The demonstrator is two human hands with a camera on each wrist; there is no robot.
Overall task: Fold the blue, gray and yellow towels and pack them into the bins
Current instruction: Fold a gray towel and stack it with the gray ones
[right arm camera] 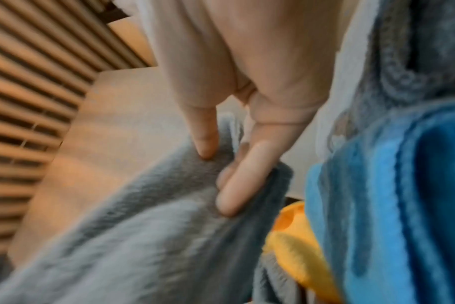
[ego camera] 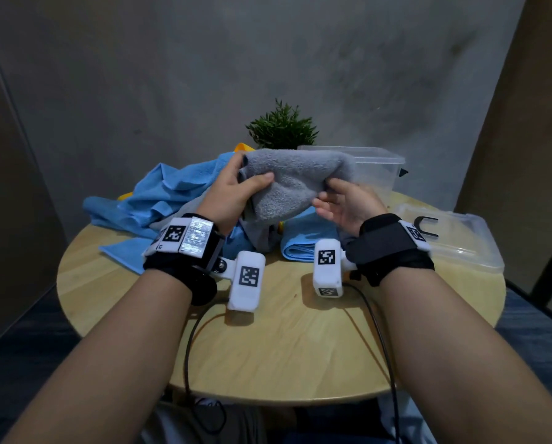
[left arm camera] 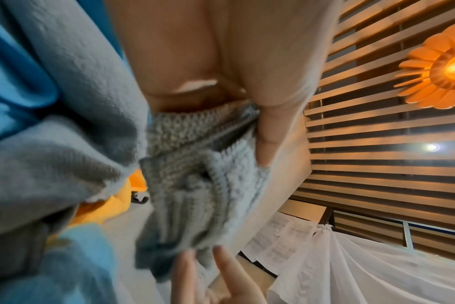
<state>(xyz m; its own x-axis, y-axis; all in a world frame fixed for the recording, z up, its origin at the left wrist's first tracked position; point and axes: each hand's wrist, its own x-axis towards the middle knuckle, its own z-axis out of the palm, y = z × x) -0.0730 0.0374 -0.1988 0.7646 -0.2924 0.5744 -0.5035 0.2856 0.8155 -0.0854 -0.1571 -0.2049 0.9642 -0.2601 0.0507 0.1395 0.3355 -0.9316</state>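
Observation:
I hold a gray towel (ego camera: 295,181) up over the table between both hands. My left hand (ego camera: 236,184) grips its left end, thumb on the near face and fingers behind. In the left wrist view the thumb (left arm camera: 270,127) presses into the gray towel (left arm camera: 195,174). My right hand (ego camera: 332,195) pinches the towel's right end; the right wrist view shows thumb and fingers (right arm camera: 237,174) closed on the gray towel (right arm camera: 143,236). Crumpled blue towels (ego camera: 172,193) lie at the back left, and a folded blue towel (ego camera: 306,245) lies under my hands. Bits of yellow towel (ego camera: 242,146) peek out of the pile.
A clear plastic bin (ego camera: 380,168) stands at the back right behind the gray towel. Its clear lid (ego camera: 460,248) lies at the right edge of the round wooden table (ego camera: 268,347). A small green plant (ego camera: 282,126) stands at the back. Cables hang over the front edge.

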